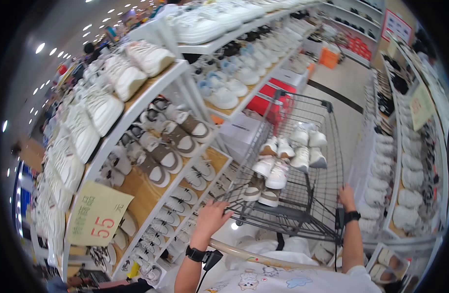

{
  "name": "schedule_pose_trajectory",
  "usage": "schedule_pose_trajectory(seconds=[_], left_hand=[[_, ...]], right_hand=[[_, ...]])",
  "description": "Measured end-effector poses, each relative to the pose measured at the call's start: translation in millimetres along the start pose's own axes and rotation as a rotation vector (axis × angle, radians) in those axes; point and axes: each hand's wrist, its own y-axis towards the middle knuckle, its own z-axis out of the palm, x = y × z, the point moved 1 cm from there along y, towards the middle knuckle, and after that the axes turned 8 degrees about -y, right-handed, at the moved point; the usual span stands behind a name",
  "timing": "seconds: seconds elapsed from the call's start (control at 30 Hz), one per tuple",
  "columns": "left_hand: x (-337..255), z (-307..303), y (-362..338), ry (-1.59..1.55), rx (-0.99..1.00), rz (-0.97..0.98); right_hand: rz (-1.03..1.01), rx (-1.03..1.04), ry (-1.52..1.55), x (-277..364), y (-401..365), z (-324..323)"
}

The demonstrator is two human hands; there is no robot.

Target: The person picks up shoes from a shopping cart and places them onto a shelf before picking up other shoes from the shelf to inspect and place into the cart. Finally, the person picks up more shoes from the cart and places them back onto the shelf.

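Note:
A grey wire shopping cart (310,195) stands in front of me, its beige handle bar (253,255) close to my body. My left hand (213,218) is closed on the cart's left rim, near the handle end. On the opposite rim, my right hand (347,196) is closed around the wire edge. Several pairs of shoes lie in the cart: white sneakers (300,157), white shoes with pinkish trim (277,174) and brown-and-white shoes (254,188). A black strap device sits on each wrist.
Shelves of white sneakers (104,105) and brown-and-white shoes (161,156) rise close on the left, with a yellow price sign (100,213). More shoe racks (409,171) line the right. Red boxes (272,102) and an orange box (329,56) stand along the aisle floor ahead.

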Motion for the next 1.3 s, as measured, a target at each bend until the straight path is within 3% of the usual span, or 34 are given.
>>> schedule_pose_trajectory(seconds=[0.03, 0.3, 0.4, 0.57, 0.67, 0.8, 0.87, 0.97, 1.07, 1.3], left_hand=[[0, 0, 0, 0.025, 0.036, 0.004], [4, 4, -6, 0.017, 0.040, -0.018], [3, 4, -7, 0.024, 0.068, -0.056], [4, 10, -9, 0.055, 0.021, -0.059], [4, 13, -8, 0.056, 0.009, -0.010], [1, 12, -7, 0.049, 0.016, -0.051], [2, 13, -6, 0.048, 0.007, -0.055], [2, 11, -7, 0.051, 0.009, -0.043], [3, 12, -5, 0.053, -0.002, -0.020], [4, 10, -8, 0.045, 0.015, -0.023]], right_hand=[[0.069, 0.057, 0.065, -1, 1, 1], [0.056, 0.028, 0.156, 14, -12, -6], [-0.064, -0.097, -0.026, -53, 31, 46], [0.074, 0.067, 0.081, -22, 19, 18], [-0.031, -0.032, 0.000, -64, 48, 46], [-0.018, 0.007, 0.030, -60, 46, 45], [-0.238, -0.177, 0.018, -97, 69, 70], [-0.189, -0.173, -0.018, -84, 55, 58], [-0.065, -0.050, -0.148, 14, -8, -11], [-0.062, -0.077, -0.191, -9, 4, 6]])
